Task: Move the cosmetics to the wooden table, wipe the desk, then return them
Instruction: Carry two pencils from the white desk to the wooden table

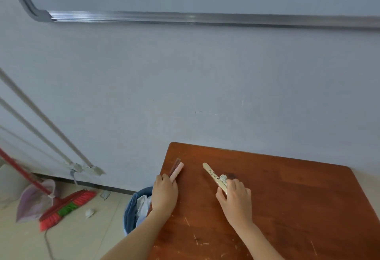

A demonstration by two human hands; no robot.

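Note:
A scratched reddish-brown wooden table (287, 208) fills the lower right, pushed against the wall. My left hand (164, 194) grips the near ends of a pink cosmetic stick (178, 170) and a flat brown one (175, 164) beside it, near the table's left edge. My right hand (236, 196) holds a long cream-coloured cosmetic tube (211, 174) with dark print, together with a small whitish crumpled object (223, 178) by my fingers. Both sets of items lie low on or touching the tabletop, pointing away from me.
A blue waste bin (133, 212) with white paper inside stands on the floor just left of the table. A red broom (65, 206) and a plastic bag (35, 200) lie further left by the wall. A whiteboard rail (205, 18) runs along the wall above.

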